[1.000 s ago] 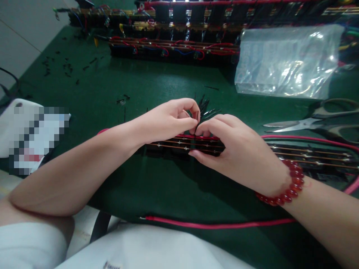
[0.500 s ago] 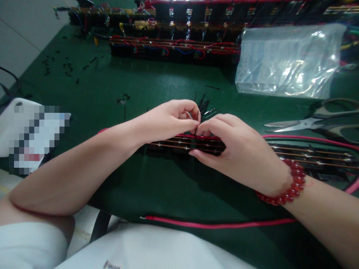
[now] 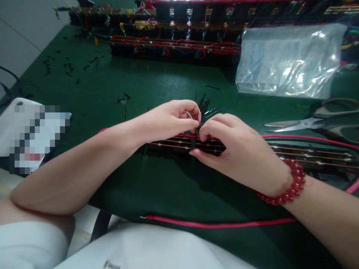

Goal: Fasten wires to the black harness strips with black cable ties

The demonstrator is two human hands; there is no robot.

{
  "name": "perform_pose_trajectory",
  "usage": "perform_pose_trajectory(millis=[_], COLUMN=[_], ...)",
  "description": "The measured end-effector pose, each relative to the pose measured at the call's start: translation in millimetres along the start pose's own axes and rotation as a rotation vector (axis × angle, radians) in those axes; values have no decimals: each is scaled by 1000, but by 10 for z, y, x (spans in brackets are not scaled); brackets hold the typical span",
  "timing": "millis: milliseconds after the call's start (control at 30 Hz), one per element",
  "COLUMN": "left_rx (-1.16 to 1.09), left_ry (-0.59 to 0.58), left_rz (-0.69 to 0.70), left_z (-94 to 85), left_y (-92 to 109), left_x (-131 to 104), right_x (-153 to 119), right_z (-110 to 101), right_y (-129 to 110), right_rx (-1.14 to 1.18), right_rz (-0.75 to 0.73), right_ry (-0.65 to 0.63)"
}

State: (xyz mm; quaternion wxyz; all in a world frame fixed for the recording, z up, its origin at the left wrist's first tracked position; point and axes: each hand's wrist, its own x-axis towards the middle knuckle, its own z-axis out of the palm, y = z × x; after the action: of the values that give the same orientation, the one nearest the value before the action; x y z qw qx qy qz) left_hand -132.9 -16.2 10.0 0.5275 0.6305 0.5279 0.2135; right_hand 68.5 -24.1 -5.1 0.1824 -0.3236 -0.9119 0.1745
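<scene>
A long black assembly with copper-coloured bars (image 3: 168,143) lies across the table, with a red cable (image 3: 297,137) along its far edge. A thin black cable tie (image 3: 195,139) crosses the assembly. My left hand (image 3: 171,117) is closed above the far edge, thumb and fingertips pinching the upright end of the tie. My right hand (image 3: 241,149) spans the assembly just right of the tie, thumb on the near side and curled fingers on the far side. Behind the fingertips, a bunch of black cable ties (image 3: 206,108) is partly hidden.
Scissors (image 3: 305,122) lie at the right below a clear plastic bag (image 3: 288,63). More wired assemblies (image 3: 174,46) line the back. Black offcuts (image 3: 67,67) are scattered at left. Near the front edge runs a red cable (image 3: 218,225). A white device (image 3: 17,123) sits at left.
My right index fingertip has drawn back slightly from the tie and my left fingertips. My left hand keeps its pinch in nearly the same place.
</scene>
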Motion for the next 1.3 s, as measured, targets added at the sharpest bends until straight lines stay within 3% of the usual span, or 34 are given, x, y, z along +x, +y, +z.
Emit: perform_pose_trajectory(millis=[1300], left_rx=[-49], left_ry=[-60], left_rz=[6], left_z=[-16], left_y=[-19], left_x=[22], right_x=[-1], right_z=[6], right_y=[4], right_rx=[29], right_rz=[51], right_ry=[-8])
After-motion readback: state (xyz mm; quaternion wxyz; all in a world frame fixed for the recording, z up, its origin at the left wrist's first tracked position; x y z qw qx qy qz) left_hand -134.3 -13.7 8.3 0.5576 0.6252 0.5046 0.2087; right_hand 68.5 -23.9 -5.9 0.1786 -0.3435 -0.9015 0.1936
